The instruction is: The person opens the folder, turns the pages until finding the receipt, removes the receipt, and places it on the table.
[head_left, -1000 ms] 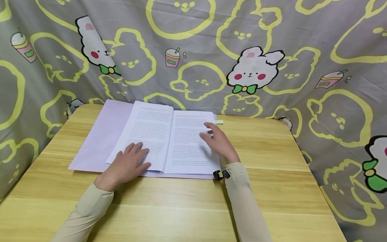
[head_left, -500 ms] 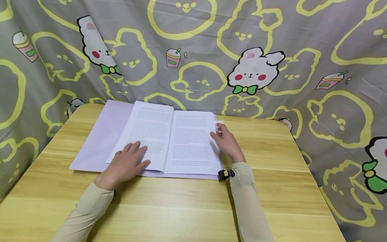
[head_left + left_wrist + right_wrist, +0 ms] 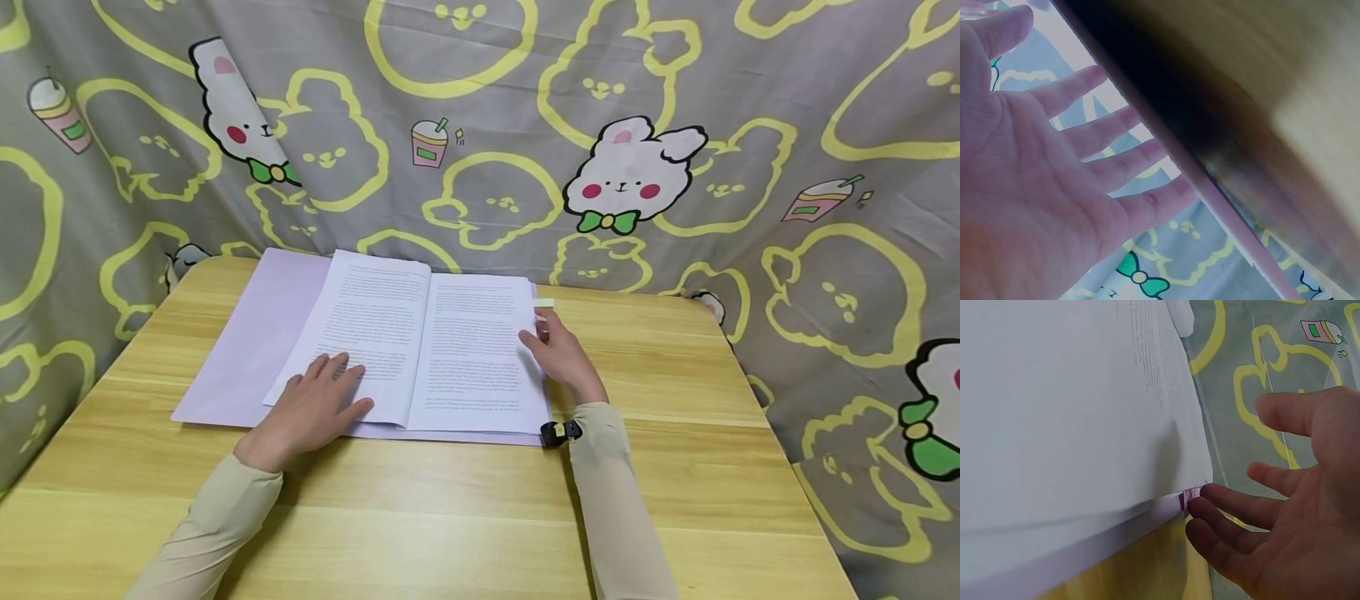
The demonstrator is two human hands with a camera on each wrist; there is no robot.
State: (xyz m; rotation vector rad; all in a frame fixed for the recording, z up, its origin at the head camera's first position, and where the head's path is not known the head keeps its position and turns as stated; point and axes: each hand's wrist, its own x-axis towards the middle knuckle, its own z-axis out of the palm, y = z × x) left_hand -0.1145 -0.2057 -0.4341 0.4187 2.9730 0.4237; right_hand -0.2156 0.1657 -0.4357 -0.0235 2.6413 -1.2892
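An open booklet (image 3: 472, 358) of printed white pages lies on the wooden table, its lilac cover (image 3: 270, 317) showing at the left and along the bottom. My left hand (image 3: 311, 408) rests on the lower part of the left page, fingers spread. At the right page's outer edge is my right hand (image 3: 564, 358), thumb raised apart from the other fingers. In the right wrist view, the lower fingertips (image 3: 1200, 509) meet the page edge beside a small purple tab (image 3: 1190, 497). A pale green tab (image 3: 545, 302) juts out just above that hand.
The wooden table (image 3: 420, 517) extends toward me and to the right of the booklet. Behind it and at both sides hangs a grey curtain (image 3: 495, 108) with cartoon rabbits. A small black device (image 3: 561, 432) sits on the right wrist.
My right hand has moved right, from above the right page to its outer edge, then dipped slightly below the green tab. The left hand has stayed on the left page.
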